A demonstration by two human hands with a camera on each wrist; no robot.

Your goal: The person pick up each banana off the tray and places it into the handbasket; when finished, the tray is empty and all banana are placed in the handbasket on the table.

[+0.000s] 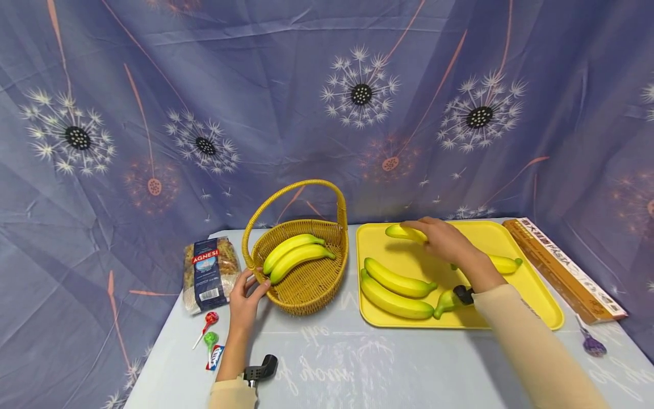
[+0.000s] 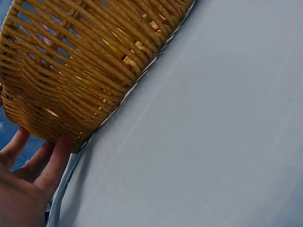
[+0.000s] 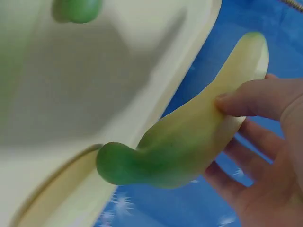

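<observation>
My right hand [image 1: 448, 243] holds a banana [image 1: 403, 232] above the far part of the yellow tray [image 1: 378, 241]. In the right wrist view, the thumb presses one side of that banana [image 3: 189, 137] and the fingers lie along the other. On the tray lie two bananas [image 1: 395, 295] at the left, one [image 1: 503, 264] at the right and another [image 1: 445, 303] partly hidden by the wrist. With thumb and fingers, my left hand [image 1: 246, 295] grips the near left rim of a wicker basket [image 1: 306, 292]. Two bananas [image 1: 298, 255] lie inside the basket, beneath its arched handle.
Left of the basket stands a pasta bag [image 1: 209, 275]. In front of it lie a red lollipop [image 1: 210, 319], a green lollipop [image 1: 210, 339] and a small wrapped candy [image 1: 215, 358]. A long box [image 1: 564, 270] flanks the tray, with a purple lollipop [image 1: 594, 343] nearby.
</observation>
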